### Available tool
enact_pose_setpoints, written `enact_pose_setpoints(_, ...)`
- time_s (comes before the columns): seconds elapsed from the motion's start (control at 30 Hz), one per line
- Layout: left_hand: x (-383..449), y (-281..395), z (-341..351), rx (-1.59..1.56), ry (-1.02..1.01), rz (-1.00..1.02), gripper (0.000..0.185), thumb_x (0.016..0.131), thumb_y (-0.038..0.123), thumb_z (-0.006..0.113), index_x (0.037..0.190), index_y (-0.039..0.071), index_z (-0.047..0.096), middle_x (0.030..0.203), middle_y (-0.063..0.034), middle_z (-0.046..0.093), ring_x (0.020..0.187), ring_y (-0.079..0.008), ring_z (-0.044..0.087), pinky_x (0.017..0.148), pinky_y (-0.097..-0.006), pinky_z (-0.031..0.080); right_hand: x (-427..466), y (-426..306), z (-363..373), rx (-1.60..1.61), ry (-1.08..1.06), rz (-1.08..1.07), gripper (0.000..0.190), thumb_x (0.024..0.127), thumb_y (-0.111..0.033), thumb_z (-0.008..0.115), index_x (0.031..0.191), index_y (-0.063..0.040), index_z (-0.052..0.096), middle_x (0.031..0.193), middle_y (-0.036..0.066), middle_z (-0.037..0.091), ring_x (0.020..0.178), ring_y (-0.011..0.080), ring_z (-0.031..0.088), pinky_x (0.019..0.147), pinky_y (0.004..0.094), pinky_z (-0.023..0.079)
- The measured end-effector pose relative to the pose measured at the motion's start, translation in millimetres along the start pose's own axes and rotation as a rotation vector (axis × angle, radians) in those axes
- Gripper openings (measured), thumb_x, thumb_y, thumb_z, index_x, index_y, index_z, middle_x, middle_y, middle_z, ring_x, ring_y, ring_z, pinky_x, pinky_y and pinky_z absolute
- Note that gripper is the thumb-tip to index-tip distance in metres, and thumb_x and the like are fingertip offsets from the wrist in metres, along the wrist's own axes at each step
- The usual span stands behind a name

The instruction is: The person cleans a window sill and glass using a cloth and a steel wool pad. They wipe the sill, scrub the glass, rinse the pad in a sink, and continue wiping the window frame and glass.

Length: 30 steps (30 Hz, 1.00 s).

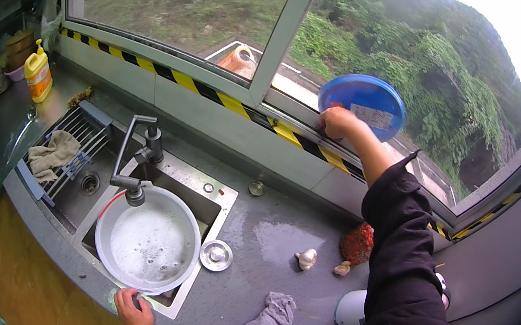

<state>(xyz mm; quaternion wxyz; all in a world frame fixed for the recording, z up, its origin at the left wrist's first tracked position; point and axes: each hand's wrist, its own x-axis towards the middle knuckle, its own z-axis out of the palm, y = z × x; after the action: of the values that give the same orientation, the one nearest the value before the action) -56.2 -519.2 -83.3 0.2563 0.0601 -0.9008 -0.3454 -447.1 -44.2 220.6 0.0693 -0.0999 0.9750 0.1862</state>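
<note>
At the open window, my right hand (338, 122) grips the edge of a round blue plastic lid or shallow basin (357, 89) bearing a white printed label. It is tilted over the window sill track. My left hand (133, 312) rests at the front counter edge, close to the rim of a white plastic basin (150, 243). Something small and dark shows between its thumb and fingers, too hidden to name. The white basin sits over the right sink bowl and contains foamy water with dark specks. Above its back rim hangs the dark grey faucet (134, 194).
A drying rack (87, 124) with a beige cloth (55, 153) spans the left sink bowl. A metal sink strainer (215, 255), a garlic bulb (306, 259), a red bag (357, 244) and a grey rag (273, 318) lie on the counter. A yellow pump jug (39, 78) stands far left.
</note>
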Motion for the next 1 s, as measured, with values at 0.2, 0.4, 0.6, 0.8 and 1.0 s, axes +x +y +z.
enact_pose_setpoints(0.2,-2,-3,-2,0.018,-0.004,-0.006,0.025,0.068,-0.002,0.055,0.092,0.001,0.048,0.091,-0.0183,0.050,0.089,-0.0382,0.049,0.081,-0.0468,0.040,-20,-8,-26,0.198,-0.098,0.129,0.039,0.071,-0.004,0.053,0.104,-0.014,0.072,0.100,0.015,0.070,0.095,0.0334,0.066,0.082,0.0390,0.053)
enact_pose_setpoints(0.4,-2,-4,0,0.057,-0.035,0.010,0.025,0.069,-0.001,0.055,0.093,0.001,0.047,0.091,-0.0183,0.050,0.088,-0.0382,0.049,0.081,-0.0475,0.039,-3,-19,19,0.159,0.053,0.155,0.020,0.070,-0.003,0.057,0.080,0.010,0.068,0.085,0.030,0.066,0.084,0.0397,0.068,0.077,0.0418,0.055)
enact_pose_setpoints(0.6,-1,0,1,0.062,-0.054,0.005,0.024,0.068,-0.001,0.056,0.091,0.002,0.047,0.090,-0.0178,0.049,0.087,-0.0374,0.048,0.080,-0.0469,0.039,16,-22,30,0.380,0.238,0.126,0.028,0.069,-0.003,0.051,0.090,0.004,0.070,0.086,0.029,0.066,0.086,0.0396,0.067,0.079,0.0430,0.054)
enact_pose_setpoints(0.8,2,1,-2,0.058,-0.067,0.022,0.024,0.068,-0.001,0.056,0.089,0.002,0.048,0.089,-0.0168,0.050,0.087,-0.0364,0.048,0.080,-0.0459,0.039,27,-79,21,0.705,0.571,-0.026,0.038,0.072,-0.005,0.046,0.102,-0.005,0.070,0.090,0.024,0.068,0.090,0.0374,0.066,0.084,0.0411,0.051)
enact_pose_setpoints(1.0,-2,-5,0,0.040,-0.049,0.001,0.023,0.068,0.000,0.056,0.089,0.002,0.048,0.089,-0.0160,0.050,0.086,-0.0357,0.048,0.079,-0.0456,0.039,-4,-54,-8,0.570,0.454,0.071,0.030,0.077,-0.009,0.052,0.101,-0.004,0.070,0.091,0.024,0.068,0.088,0.0343,0.067,0.082,0.0410,0.052)
